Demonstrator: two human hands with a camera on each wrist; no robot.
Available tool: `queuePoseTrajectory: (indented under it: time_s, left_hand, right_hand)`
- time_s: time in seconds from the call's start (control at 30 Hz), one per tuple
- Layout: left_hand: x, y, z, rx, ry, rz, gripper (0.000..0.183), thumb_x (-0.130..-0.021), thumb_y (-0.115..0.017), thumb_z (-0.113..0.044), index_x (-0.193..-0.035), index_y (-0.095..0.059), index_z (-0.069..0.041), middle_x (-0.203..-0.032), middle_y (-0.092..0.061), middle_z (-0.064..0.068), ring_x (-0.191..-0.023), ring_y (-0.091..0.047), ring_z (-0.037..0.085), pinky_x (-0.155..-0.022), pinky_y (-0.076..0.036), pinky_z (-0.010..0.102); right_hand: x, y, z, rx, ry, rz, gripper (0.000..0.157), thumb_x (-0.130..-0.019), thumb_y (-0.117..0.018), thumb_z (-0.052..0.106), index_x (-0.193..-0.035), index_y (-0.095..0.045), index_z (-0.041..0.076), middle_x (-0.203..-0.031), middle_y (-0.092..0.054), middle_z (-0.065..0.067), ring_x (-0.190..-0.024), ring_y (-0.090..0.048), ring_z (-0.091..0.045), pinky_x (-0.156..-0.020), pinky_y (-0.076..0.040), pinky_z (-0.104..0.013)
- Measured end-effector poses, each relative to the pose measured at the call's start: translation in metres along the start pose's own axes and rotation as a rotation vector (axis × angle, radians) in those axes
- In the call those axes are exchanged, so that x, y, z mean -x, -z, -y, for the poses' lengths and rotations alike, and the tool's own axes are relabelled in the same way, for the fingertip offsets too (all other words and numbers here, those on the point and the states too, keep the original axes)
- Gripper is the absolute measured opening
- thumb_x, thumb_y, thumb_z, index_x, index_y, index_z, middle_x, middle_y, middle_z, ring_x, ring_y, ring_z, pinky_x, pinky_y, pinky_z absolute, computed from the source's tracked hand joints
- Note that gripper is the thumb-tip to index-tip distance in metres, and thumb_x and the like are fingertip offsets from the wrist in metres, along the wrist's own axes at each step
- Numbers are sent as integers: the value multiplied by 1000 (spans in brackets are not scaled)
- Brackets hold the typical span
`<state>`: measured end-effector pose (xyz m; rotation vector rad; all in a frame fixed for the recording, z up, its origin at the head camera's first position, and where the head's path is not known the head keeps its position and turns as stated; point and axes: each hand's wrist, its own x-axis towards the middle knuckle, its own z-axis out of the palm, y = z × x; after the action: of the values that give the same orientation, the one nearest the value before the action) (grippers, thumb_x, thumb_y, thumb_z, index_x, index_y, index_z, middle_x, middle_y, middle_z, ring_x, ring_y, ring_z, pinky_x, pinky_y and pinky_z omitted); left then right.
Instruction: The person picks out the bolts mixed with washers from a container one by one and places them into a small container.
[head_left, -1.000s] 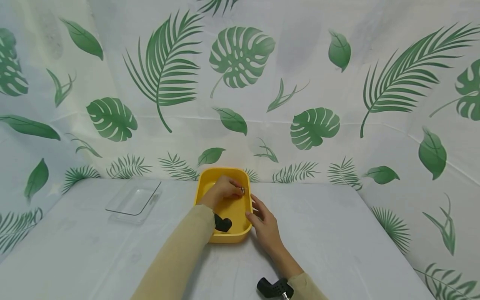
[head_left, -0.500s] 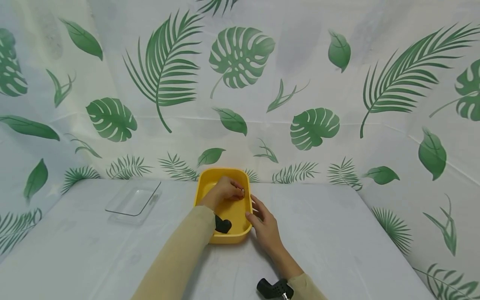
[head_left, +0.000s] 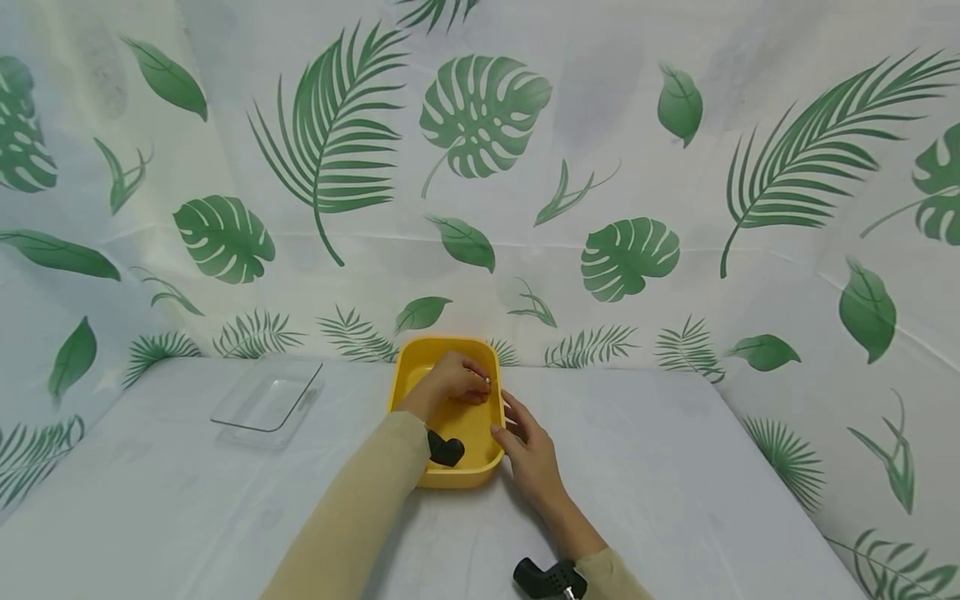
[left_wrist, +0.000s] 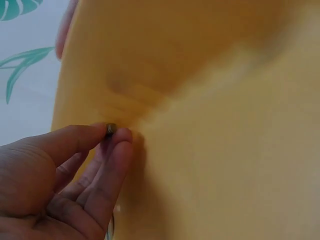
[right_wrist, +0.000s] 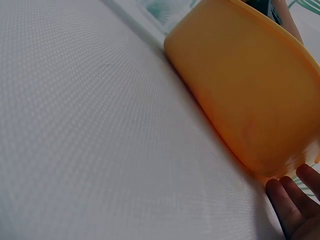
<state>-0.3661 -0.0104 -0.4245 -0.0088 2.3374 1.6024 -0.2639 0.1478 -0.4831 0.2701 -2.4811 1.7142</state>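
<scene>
Pinching a small, dark, metallic-looking piece in the left hand, inside the yellow, round-cornered plastic box, lower centre in the head view. Resting the right hand, with fairly straight fingers, against its outer wall, probably for steadiness. Showing the piece plainly from the left wrist, only glinting from the head.

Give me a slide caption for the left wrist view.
A left hand pinches a small metallic piece inside a yellow bin.
</scene>
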Motion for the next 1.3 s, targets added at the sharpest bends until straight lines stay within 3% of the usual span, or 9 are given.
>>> queuePoseTrajectory:
  time_s: [0.4,0.7,0.9,1.13,1.3]
  left_hand:
    - [11,5,-4,-43,-44,-11,18,-92,-70,-2,-108,-73,3,-95,-75,17,-82,-75,27,-81,-63,31]
    - [18,12,-5,-57,-39,-29,18,-92,-69,-4,-109,-74,2,-95,-76,18,-84,-76,28,-79,-63,30]
    - [22,14,-9,-21,-39,-26,18,-92,-71,-6,-109,-74,1,-99,-75,17,-90,-76,29,-85,-62,35]
    - [28,17,-16,-45,-40,-5,19,-93,-71,-10,-110,-74,-2,-101,-74,14,-94,-75,27,-87,-62,33]
    - [35,20,-19,-32,-45,9,18,-93,-71,-9,-109,-73,-1,-101,-74,15,-94,-75,29,-91,-60,38]
  right_hand:
    - [-1,-2,1,2,-2,3,55,-101,-59,24,-154,-44,25,-147,-57,-11,-129,-60,-32,-104,-54,-46]
    - [-1,-2,0,-4,-9,1,55,-101,-59,24,-153,-44,26,-146,-58,-12,-128,-61,-32,-102,-55,-45]
    - [-2,-2,-1,2,18,3,55,-101,-58,25,-154,-44,23,-145,-58,-15,-127,-61,-34,-101,-57,-45]
    - [-3,-1,-1,4,-6,-2,54,-101,-59,24,-153,-44,26,-145,-58,-13,-127,-62,-31,-100,-57,-44]
    - [-3,0,-1,-3,-5,2,55,-101,-58,24,-154,-44,25,-145,-58,-14,-127,-62,-32,-100,-57,-45]
